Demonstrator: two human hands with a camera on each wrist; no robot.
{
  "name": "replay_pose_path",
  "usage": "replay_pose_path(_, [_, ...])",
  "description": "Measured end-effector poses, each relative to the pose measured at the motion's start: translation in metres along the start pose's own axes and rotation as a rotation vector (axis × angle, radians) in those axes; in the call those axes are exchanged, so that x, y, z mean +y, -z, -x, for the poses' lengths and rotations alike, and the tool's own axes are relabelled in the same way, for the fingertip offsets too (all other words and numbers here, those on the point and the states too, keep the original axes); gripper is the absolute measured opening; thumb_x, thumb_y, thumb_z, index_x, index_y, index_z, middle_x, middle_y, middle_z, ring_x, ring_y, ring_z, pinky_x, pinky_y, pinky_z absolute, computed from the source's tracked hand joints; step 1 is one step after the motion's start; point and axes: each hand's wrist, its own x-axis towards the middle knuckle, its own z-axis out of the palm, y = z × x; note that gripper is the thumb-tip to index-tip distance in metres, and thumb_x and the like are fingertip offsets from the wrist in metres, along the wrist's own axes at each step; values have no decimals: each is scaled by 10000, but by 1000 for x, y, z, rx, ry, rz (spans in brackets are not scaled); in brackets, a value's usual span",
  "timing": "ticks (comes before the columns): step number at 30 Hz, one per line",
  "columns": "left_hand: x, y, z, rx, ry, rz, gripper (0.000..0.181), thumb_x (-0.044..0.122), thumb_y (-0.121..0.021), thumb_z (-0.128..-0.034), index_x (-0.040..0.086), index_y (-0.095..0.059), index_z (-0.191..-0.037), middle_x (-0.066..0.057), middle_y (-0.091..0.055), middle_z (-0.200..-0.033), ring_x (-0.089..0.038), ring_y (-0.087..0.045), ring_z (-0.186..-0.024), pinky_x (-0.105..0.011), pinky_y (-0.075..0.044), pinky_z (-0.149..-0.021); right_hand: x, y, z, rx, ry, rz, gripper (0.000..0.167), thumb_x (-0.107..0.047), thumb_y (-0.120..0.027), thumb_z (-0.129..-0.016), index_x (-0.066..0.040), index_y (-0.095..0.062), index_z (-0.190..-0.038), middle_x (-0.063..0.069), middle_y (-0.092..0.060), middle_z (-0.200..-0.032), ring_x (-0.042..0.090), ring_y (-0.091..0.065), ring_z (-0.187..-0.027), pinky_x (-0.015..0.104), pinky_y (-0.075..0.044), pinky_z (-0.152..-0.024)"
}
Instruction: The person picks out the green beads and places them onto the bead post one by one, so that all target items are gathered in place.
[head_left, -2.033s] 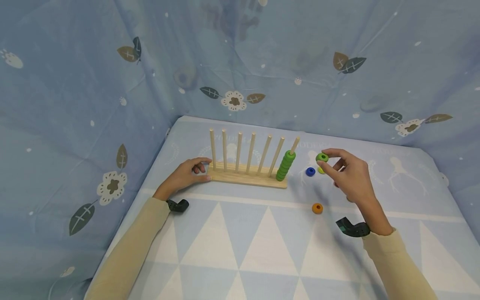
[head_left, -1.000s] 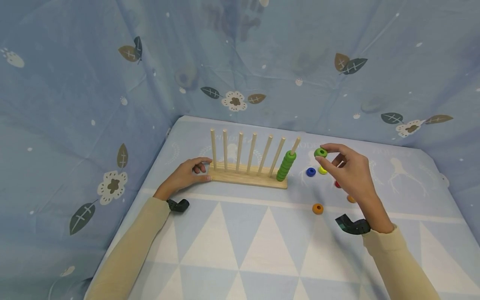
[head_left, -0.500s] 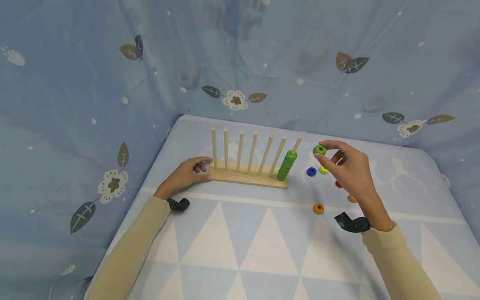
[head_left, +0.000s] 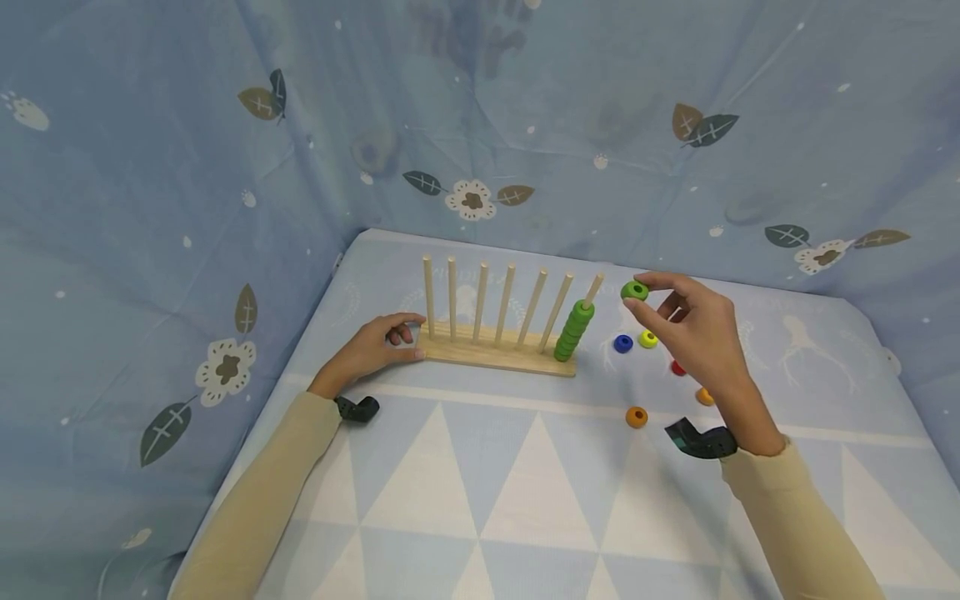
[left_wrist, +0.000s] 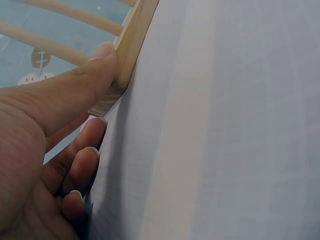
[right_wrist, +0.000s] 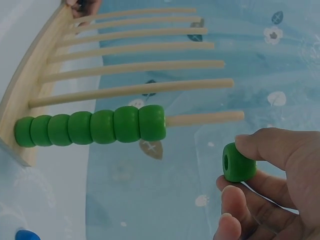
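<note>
A wooden peg rack (head_left: 483, 357) stands on the cloth with a row of upright pegs. Its rightmost peg carries a stack of several green beads (head_left: 573, 332), and the peg's bare tip sticks out above them. My left hand (head_left: 367, 348) pinches the rack's left end, thumb at the front edge (left_wrist: 102, 65). Between thumb and fingertips, my right hand (head_left: 697, 329) holds a loose green bead (head_left: 634, 290) in the air, right of the stacked peg's tip and apart from it. The bead's hole (right_wrist: 226, 162) faces the peg in the right wrist view.
Loose beads lie right of the rack: blue (head_left: 623, 343), yellow (head_left: 648, 338), red (head_left: 678, 367) and two orange, one nearer the front (head_left: 637, 417) and another orange bead (head_left: 705, 397) by the right wrist. A patterned blue curtain (head_left: 480, 125) closes off the back and left.
My right hand has lifted the green bead a little and brought it left, closer to the stacked peg. More of the yellow, red and orange beads shows. The left hand stays at the rack.
</note>
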Motion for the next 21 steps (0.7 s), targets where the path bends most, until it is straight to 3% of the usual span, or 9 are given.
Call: replay_pose_path(21, [4, 0, 3, 5, 27, 35, 632, 286, -834, -897, 133, -575, -1452, -115, -591, -1055, -257, -497, -914, -419, -409, -857, -11, -2, -6, 38, 55, -34, 349, -260, -776, -949, -110, -720, -1259, 50, -692, -1095, 147, -528, -694, 173, -408, -555])
